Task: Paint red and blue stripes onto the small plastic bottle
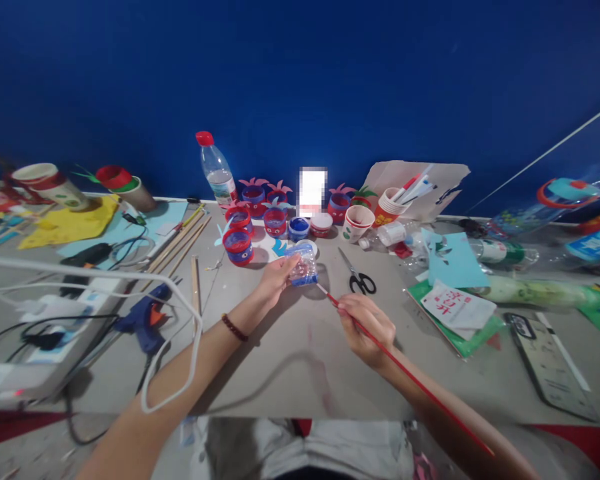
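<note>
My left hand (276, 279) grips a clear plastic bottle piece (305, 261) above the middle of the table; a band of blue paint runs along its near edge. A long red-handled paintbrush (410, 365) is pinched in my right hand (365, 327). Its tip meets the painted edge at the right, or lies very close to it. Just behind stand an open pot of blue paint (299, 229) and a white-lidded pot (321, 224). Several red and blue painted cups with eyes, such as this one (239, 247), are grouped behind and to the left.
Black-handled scissors (363, 283) lie right of the bottle piece. At the left are a blue glue gun (150, 317), wooden sticks (195, 287), a power strip (65, 333) and a looping white cable (193, 360). A phone (550, 367), plastic bottles and paper (457, 260) occupy the right.
</note>
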Tool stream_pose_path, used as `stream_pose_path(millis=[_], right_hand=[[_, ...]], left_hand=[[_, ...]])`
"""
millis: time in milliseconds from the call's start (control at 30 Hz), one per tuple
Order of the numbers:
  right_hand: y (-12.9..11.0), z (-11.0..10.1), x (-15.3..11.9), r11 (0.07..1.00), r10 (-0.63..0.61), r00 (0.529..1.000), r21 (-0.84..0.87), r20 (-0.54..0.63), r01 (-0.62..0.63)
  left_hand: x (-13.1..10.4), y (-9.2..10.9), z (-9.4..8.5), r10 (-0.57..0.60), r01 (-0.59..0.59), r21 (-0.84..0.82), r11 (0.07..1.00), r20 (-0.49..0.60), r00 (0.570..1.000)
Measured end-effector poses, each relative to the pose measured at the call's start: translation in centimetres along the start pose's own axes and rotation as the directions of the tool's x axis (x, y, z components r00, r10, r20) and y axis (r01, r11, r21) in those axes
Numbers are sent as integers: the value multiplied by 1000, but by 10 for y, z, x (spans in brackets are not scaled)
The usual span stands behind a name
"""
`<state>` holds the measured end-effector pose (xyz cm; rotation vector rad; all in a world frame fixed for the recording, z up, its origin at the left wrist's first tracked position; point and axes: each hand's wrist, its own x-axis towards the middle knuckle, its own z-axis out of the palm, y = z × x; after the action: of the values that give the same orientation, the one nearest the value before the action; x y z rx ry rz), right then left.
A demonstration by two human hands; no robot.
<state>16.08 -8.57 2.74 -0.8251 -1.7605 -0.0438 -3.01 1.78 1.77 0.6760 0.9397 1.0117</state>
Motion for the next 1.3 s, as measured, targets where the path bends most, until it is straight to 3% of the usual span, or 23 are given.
stream_pose_path(millis=[233, 367, 767, 867, 967, 1100, 1300], right_hand=[[-1, 0, -1, 999, 37, 998, 10, -47, -37], [-3, 0, 0, 998, 63, 998, 10, -9, -63], [-1, -7, 3, 999, 30, 998, 20, -57, -29], [2, -8, 0, 992, 129, 990, 10, -50, -128], [4, -5, -2, 949, 315, 949, 1, -20, -315], [8, 0, -1, 851, 523, 852, 50, 6, -523], [18, 4, -8, 725, 647, 746, 178, 154, -665]], left_hand=[[-1, 1, 2, -17, 17, 6, 1000, -17, 1000], [-1, 1, 2, -3, 3, 4, 1000, -4, 1000], [-2, 2, 3, 14, -15, 57, 998, 17, 1000], [-5, 3, 6, 53, -63, 122, 991, 87, 995], [-8, 3, 9, 82, -107, 140, 984, 174, 981], [-14, 1, 14, 60, -102, 139, 985, 280, 958], [-22, -3, 18, 59, -115, 133, 984, 369, 927]])
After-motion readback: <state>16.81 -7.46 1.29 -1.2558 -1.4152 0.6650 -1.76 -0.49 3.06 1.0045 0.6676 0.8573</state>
